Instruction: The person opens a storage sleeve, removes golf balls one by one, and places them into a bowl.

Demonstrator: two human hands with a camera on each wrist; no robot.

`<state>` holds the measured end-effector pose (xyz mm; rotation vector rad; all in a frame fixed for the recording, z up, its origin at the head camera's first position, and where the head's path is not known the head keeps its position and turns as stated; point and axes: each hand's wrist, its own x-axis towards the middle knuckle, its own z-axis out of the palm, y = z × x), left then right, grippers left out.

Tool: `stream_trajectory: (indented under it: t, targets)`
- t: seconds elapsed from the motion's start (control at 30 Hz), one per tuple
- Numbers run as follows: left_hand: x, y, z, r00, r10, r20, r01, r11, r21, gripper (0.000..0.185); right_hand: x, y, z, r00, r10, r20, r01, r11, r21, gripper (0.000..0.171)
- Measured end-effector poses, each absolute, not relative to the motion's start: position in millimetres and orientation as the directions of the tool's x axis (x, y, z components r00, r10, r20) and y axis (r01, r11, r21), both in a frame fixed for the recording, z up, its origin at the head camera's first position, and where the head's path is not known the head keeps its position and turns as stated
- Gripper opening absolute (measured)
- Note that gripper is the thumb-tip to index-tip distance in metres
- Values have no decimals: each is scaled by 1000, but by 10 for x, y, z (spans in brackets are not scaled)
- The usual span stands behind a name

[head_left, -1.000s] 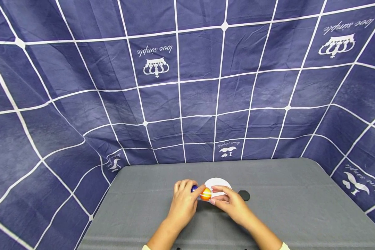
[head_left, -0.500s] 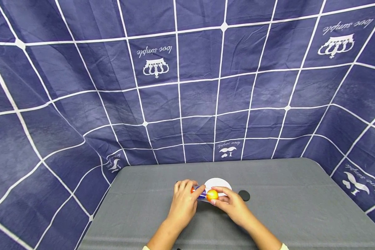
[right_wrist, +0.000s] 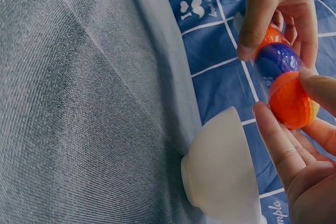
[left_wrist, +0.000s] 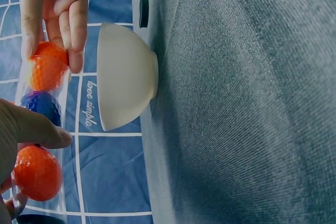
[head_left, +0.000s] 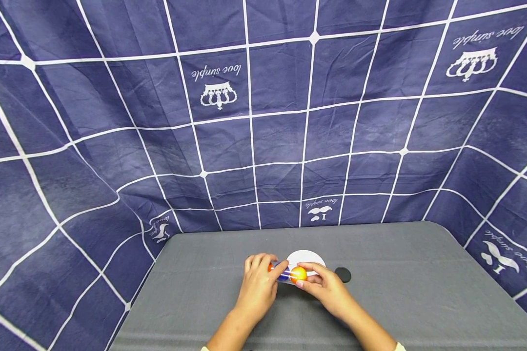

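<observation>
A clear tube [left_wrist: 64, 169] holds dimpled golf balls in a row, raised above the table. My left hand [head_left: 256, 285] grips the tube around its side, thumb across the front. At the right-hand mouth an orange-and-yellow golf ball [head_left: 298, 274] is partly out of the tube, and my right hand [head_left: 327, 287] pinches it between thumb and fingers. Behind it in the tube sit a blue golf ball [left_wrist: 42, 106] and an orange-red golf ball [left_wrist: 37, 173], partly hidden by my left hand. A dark end piece [left_wrist: 39, 219] shows at the tube's other end.
A white bowl [left_wrist: 123, 77] stands on the grey table [head_left: 202, 302] just beyond my hands. To its right lies a round black lid [head_left: 343, 274]. A blue curtain with white lines [head_left: 281, 141] hangs behind and at both sides.
The balls have slid right along the tube. The orange-and-yellow golf ball has come to the mouth, into my right fingers, and the orange-red one has come into view. My left hand stays put.
</observation>
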<state>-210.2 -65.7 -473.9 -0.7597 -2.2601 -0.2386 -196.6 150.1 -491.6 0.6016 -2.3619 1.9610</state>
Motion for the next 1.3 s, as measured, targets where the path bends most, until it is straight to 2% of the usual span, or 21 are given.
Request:
stream_trajectory:
  t: [0.27, 0.67, 1.3]
  targets:
    - [-2103, -653, -4779, -568, 419, 708, 587, 810, -9, 61, -1981, 1499, -4917, -922, -256, 289, -336, 159, -929, 45]
    - [-2103, -653, -4854, -610, 343, 714, 596, 793, 128, 58, -1991, 1523, -4862, -901, -261, 347, -392, 145, -908, 44]
    - [-2109, -701, -4885, -687, 254, 681, 560, 782, 274, 59, -2107, 1615, -4833, -906, -229, 355, -400, 196, -895, 46]
